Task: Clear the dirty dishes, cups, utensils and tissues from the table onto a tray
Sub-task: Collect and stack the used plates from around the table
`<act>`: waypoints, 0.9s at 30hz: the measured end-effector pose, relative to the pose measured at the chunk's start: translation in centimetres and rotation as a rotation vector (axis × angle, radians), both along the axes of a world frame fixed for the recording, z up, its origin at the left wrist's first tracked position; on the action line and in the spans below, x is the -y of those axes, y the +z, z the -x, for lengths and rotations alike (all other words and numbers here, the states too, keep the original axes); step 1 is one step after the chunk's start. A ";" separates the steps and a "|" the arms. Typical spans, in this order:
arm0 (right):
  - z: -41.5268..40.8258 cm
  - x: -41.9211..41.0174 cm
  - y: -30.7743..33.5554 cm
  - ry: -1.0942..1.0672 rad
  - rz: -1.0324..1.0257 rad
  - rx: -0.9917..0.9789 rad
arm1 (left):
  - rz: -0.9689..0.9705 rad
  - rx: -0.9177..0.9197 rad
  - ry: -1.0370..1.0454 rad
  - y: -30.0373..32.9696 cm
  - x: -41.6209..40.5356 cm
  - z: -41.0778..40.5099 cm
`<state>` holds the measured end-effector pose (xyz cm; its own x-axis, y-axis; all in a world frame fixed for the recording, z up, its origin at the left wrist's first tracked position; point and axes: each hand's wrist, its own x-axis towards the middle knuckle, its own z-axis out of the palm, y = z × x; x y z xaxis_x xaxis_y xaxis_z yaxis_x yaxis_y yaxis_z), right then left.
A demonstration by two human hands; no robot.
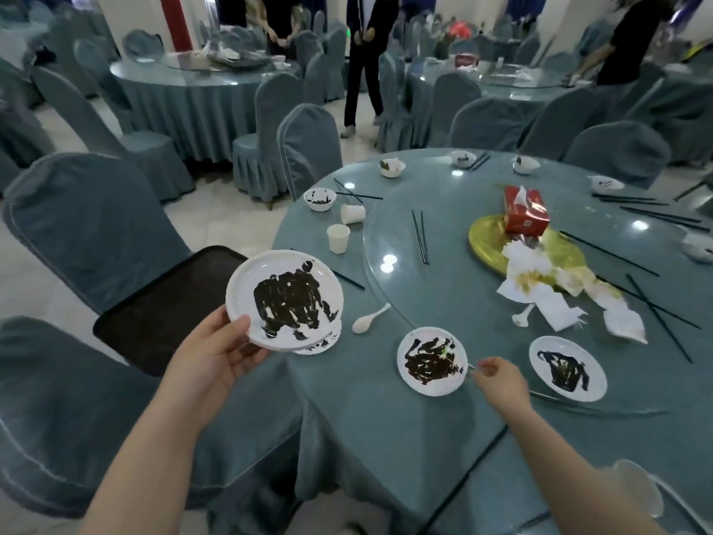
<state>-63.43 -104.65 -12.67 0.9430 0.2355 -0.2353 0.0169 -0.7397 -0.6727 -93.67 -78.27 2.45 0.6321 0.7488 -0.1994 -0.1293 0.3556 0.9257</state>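
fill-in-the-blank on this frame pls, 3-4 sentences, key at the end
1. The left hand holds a stack of dirty ____.
2. The right hand touches the rim of the plate lying on the ____.
3. The black tray rests on a ____.
4. Of the two paper cups, one stands upright and the other lies on its ____.

Missing words: plates; table; chair; side

A second plate (322, 343) peeks out beneath the held stack, mostly covered. The tray (162, 314) is partly hidden behind it. The table (386, 438) runs off the right edge.
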 end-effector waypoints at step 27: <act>-4.3 6.1 -0.2 -1.244 -0.899 -0.267 | 0.189 -0.110 -0.398 -4.1 -4.2 -19.4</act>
<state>-59.08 -110.80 -12.90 0.5997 -0.4837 -0.6375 -0.4666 0.4360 -0.7696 -74.27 -74.09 -1.61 0.8308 0.3960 -0.3910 0.1469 0.5216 0.8404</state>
